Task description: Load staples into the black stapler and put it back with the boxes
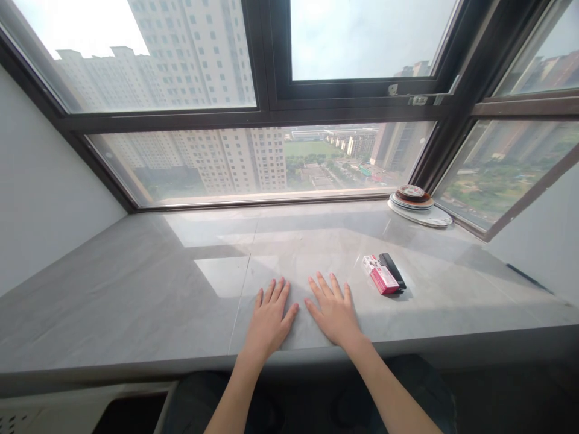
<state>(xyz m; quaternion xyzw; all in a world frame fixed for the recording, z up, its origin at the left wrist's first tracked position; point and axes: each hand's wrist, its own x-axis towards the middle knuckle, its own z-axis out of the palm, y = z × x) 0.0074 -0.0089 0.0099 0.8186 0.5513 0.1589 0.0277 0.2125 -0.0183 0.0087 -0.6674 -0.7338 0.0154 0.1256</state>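
Note:
My left hand (270, 319) lies flat on the grey stone window ledge (136, 289), palm down, fingers stretched out and holding nothing. My right hand (332, 310) rests flat beside it, thumbs nearly touching, also open and empty. A short way to the right of my right hand lies a small red and white box (380, 275), with a slim black object (392, 270) lying against its far side. Neither hand touches them.
A stack of round plates or discs (418, 206) sits at the back right corner of the ledge by the window frame (266, 111). Large panes look out on tall buildings. A white wall (40, 193) borders the left.

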